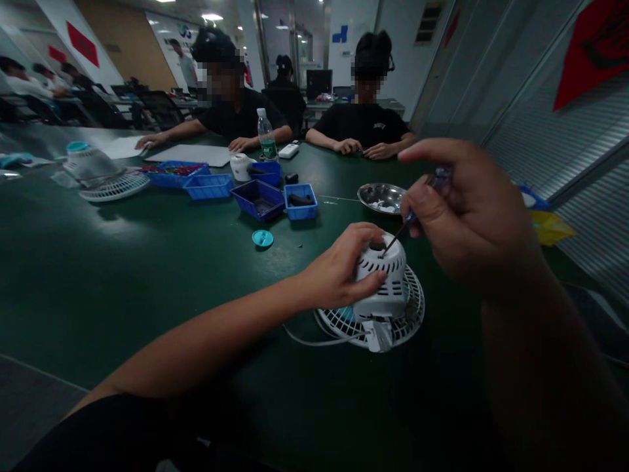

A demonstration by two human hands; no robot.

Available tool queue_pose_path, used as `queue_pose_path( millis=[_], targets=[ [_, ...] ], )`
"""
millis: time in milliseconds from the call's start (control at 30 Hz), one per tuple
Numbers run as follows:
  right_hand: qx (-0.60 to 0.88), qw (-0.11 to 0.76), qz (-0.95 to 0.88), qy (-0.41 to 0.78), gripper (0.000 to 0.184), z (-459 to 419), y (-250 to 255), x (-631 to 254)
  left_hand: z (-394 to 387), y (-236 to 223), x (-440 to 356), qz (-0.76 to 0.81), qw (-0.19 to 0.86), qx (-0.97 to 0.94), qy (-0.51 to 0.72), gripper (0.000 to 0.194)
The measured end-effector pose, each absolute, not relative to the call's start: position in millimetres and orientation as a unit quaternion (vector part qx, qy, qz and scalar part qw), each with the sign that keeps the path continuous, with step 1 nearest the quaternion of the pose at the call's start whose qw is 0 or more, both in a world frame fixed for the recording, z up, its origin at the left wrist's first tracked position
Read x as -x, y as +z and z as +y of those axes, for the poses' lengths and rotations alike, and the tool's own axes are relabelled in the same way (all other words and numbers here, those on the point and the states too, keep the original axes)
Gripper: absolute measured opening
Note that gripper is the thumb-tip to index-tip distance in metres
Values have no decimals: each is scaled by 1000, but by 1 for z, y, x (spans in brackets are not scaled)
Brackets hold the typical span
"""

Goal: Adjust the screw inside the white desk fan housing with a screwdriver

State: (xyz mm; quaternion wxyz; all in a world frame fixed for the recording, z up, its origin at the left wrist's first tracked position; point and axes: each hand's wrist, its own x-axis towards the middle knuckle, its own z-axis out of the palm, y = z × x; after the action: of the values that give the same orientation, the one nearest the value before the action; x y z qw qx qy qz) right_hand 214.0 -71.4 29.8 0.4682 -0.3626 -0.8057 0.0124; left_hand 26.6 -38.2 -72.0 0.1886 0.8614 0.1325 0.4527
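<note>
A white fan (381,301) lies with its round grille down on the green table, its slotted motor housing pointing up. My left hand (346,265) is wrapped around the side of that housing. In my right hand (457,210) is a screwdriver (407,224), slanting down to the left, its tip at the top of the housing beside a dark opening. Whether the tip sits in a screw is too small to tell. A pale cord (314,342) loops out at the fan's left. A turquoise round cap (262,238) rests on the table to the left of my hands.
Beyond the fan stands a metal bowl (381,196) holding small white pieces. Several blue bins (258,198), a water bottle (266,134) and another white fan (105,172) are farther left. Two people sit across the table (162,262). A yellow bin (550,227) is at right.
</note>
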Motion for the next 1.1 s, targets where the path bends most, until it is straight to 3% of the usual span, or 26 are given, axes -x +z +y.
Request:
queue_pose_path(
  millis=[67,133,367,700,1100],
  targets=[
    [335,463,-819,-48,39,-72,28,-215,-35,-75,-27,110,183,-860,463,33],
    [299,459,-832,-88,33,-73,28,-216,-33,-74,-26,102,179,-868,452,28],
    [313,474,-823,-8,36,-78,30,-212,-33,-57,-16,127,242,-895,354,33],
    [311,505,-801,73,34,-71,24,-212,-27,-51,-9,120,270,-901,319,39],
    [336,498,-799,26,28,-76,24,-210,-18,-46,0,72,281,-905,312,39]
  ],
)
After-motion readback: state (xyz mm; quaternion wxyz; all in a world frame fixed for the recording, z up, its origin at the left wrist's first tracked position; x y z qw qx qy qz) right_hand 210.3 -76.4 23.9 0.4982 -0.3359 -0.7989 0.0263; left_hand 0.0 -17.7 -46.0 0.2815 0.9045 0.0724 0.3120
